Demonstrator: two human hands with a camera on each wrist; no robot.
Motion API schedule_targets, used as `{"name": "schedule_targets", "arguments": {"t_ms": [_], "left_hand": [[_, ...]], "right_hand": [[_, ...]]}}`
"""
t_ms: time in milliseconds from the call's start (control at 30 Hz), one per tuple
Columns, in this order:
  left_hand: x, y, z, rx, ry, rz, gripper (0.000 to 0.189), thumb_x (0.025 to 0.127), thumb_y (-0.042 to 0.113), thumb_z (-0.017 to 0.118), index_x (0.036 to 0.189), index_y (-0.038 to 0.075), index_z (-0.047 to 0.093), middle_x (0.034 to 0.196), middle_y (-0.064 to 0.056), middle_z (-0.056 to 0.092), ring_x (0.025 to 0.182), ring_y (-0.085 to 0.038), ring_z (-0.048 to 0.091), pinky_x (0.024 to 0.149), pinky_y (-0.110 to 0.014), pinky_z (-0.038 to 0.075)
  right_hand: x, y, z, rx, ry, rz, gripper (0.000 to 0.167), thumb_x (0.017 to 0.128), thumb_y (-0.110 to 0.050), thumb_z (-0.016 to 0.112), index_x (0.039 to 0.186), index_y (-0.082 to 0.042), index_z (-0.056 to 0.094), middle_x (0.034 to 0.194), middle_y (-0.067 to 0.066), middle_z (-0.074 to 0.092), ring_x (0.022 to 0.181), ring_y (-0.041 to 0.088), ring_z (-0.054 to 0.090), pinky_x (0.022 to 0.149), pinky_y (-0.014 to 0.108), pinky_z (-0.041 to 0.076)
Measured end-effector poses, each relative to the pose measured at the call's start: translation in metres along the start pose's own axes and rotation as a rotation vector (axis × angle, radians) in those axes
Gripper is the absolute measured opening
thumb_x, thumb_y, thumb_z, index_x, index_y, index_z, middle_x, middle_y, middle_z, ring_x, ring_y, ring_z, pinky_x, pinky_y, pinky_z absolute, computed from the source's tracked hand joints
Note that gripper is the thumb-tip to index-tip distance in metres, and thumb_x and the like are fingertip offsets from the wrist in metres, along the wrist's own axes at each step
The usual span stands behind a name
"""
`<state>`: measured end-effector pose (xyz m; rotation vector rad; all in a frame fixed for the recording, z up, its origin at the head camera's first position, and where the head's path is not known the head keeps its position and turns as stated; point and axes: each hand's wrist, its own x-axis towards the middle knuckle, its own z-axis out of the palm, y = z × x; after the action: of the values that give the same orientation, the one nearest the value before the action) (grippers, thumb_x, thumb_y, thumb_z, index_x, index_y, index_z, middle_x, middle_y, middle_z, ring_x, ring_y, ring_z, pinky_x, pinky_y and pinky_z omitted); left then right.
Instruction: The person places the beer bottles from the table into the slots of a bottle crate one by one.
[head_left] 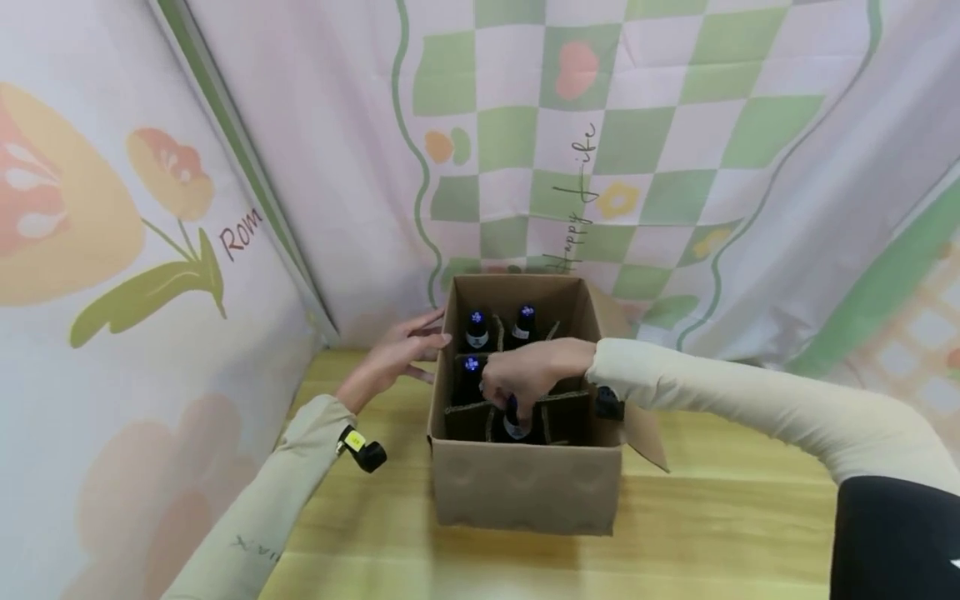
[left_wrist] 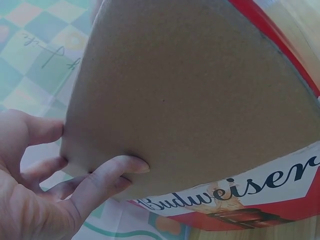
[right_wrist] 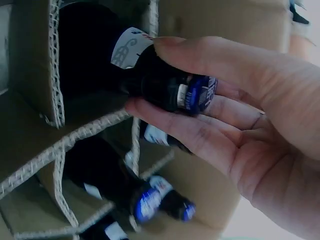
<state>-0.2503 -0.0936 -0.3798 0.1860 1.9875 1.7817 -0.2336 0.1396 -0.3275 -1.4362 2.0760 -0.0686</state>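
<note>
A brown cardboard box (head_left: 525, 487) stands with its top open, and its outer side carries the word Budweiser (left_wrist: 240, 187) in the left wrist view. My right hand (head_left: 528, 371) reaches down into it and grips a dark beer bottle (right_wrist: 165, 90) around the neck, thumb on one side and fingers on the other. That bottle has a blue cap and white neck label, and its lower part is hidden in its compartment. My left hand (head_left: 393, 354) touches the box's left wall from outside, its fingers (left_wrist: 120, 165) extended against the cardboard.
Several other blue-capped bottles (head_left: 477, 332) stand in the far and left compartments. Corrugated dividers (right_wrist: 90, 127) split the box inside. A flap (head_left: 645, 433) sticks out to the right. The box is on a wooden table (head_left: 360, 533), with a patterned curtain (head_left: 577, 92) close behind.
</note>
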Motion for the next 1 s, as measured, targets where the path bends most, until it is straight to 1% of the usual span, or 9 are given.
{"name": "schedule_targets", "arguments": {"t_ms": [33, 133, 267, 400, 533, 633, 733, 867, 1000], "left_hand": [[0.001, -0.001, 0.001, -0.002, -0.005, 0.001, 0.073, 0.104, 0.019, 0.064, 0.167, 0.024, 0.027, 0.166, -0.018, 0.037, 0.136, -0.048, 0.053, 0.078, -0.041, 0.067], [0.002, -0.001, 0.005, -0.006, -0.011, 0.001, 0.073, 0.104, 0.019, 0.064, 0.167, 0.025, 0.028, 0.165, -0.019, 0.038, 0.136, -0.048, 0.054, 0.078, -0.040, 0.067], [0.002, 0.001, 0.005, 0.003, -0.010, 0.003, 0.073, 0.104, 0.020, 0.064, 0.167, 0.026, 0.028, 0.165, -0.018, 0.038, 0.136, -0.048, 0.053, 0.078, -0.040, 0.067], [0.003, 0.004, 0.003, 0.019, -0.012, 0.003, 0.072, 0.104, 0.022, 0.064, 0.167, 0.027, 0.029, 0.164, -0.018, 0.040, 0.137, -0.047, 0.053, 0.079, -0.041, 0.067], [0.004, 0.005, 0.002, 0.023, -0.005, -0.003, 0.072, 0.103, 0.022, 0.065, 0.166, 0.028, 0.031, 0.161, -0.020, 0.045, 0.136, -0.047, 0.054, 0.078, -0.040, 0.067], [0.004, 0.005, 0.001, 0.027, 0.003, -0.007, 0.072, 0.103, 0.023, 0.066, 0.166, 0.027, 0.031, 0.161, -0.019, 0.045, 0.136, -0.046, 0.055, 0.077, -0.039, 0.067], [0.002, 0.007, 0.001, 0.051, 0.013, -0.014, 0.073, 0.103, 0.024, 0.065, 0.167, 0.027, 0.029, 0.164, -0.018, 0.042, 0.137, -0.046, 0.054, 0.082, -0.042, 0.067], [-0.002, 0.015, -0.001, 0.118, 0.041, -0.033, 0.073, 0.103, 0.024, 0.064, 0.167, 0.027, 0.028, 0.165, -0.016, 0.041, 0.139, -0.046, 0.052, 0.096, -0.050, 0.062], [-0.004, 0.021, -0.004, 0.161, 0.041, -0.038, 0.073, 0.103, 0.024, 0.065, 0.166, 0.026, 0.030, 0.163, -0.018, 0.043, 0.139, -0.045, 0.053, 0.109, -0.055, 0.054]], "right_hand": [[0.003, -0.001, 0.004, -0.011, -0.018, 0.002, 0.034, 0.080, 0.000, 0.086, 0.066, -0.011, 0.058, 0.064, -0.009, 0.047, 0.057, 0.004, 0.031, 0.053, 0.018, 0.030], [0.005, -0.006, 0.010, -0.040, -0.051, 0.011, 0.028, 0.078, -0.001, 0.088, 0.067, -0.009, 0.064, 0.064, -0.007, 0.057, 0.056, 0.002, 0.038, 0.052, 0.015, 0.037], [0.001, -0.011, 0.011, -0.041, -0.053, 0.023, 0.014, 0.078, -0.002, 0.089, 0.081, -0.004, 0.076, 0.077, 0.000, 0.071, 0.061, 0.000, 0.048, 0.055, 0.015, 0.046], [-0.005, -0.008, 0.011, 0.047, -0.051, 0.037, 0.014, 0.081, -0.003, 0.087, 0.088, -0.005, 0.076, 0.083, 0.000, 0.073, 0.066, 0.000, 0.053, 0.060, 0.015, 0.049], [-0.012, -0.003, 0.007, 0.162, -0.003, 0.030, 0.015, 0.085, -0.006, 0.085, 0.097, -0.003, 0.076, 0.095, 0.007, 0.077, 0.078, 0.003, 0.067, 0.071, 0.017, 0.057], [-0.019, 0.001, 0.001, 0.202, 0.103, 0.007, 0.014, 0.089, -0.007, 0.082, 0.101, -0.004, 0.076, 0.099, 0.006, 0.078, 0.087, 0.005, 0.072, 0.079, 0.019, 0.060], [-0.024, 0.006, -0.006, 0.188, 0.297, -0.047, 0.006, 0.094, -0.006, 0.075, 0.100, -0.007, 0.077, 0.095, 0.001, 0.078, 0.085, 0.004, 0.072, 0.078, 0.021, 0.062], [-0.031, 0.013, -0.013, 0.172, 0.552, -0.115, 0.007, 0.099, -0.008, 0.071, 0.098, -0.009, 0.078, 0.093, -0.003, 0.079, 0.082, 0.007, 0.074, 0.074, 0.025, 0.064], [-0.042, 0.022, -0.015, 0.122, 0.659, -0.072, 0.008, 0.101, -0.011, 0.070, 0.100, -0.010, 0.078, 0.095, -0.003, 0.078, 0.085, 0.009, 0.074, 0.073, 0.028, 0.064]]}}
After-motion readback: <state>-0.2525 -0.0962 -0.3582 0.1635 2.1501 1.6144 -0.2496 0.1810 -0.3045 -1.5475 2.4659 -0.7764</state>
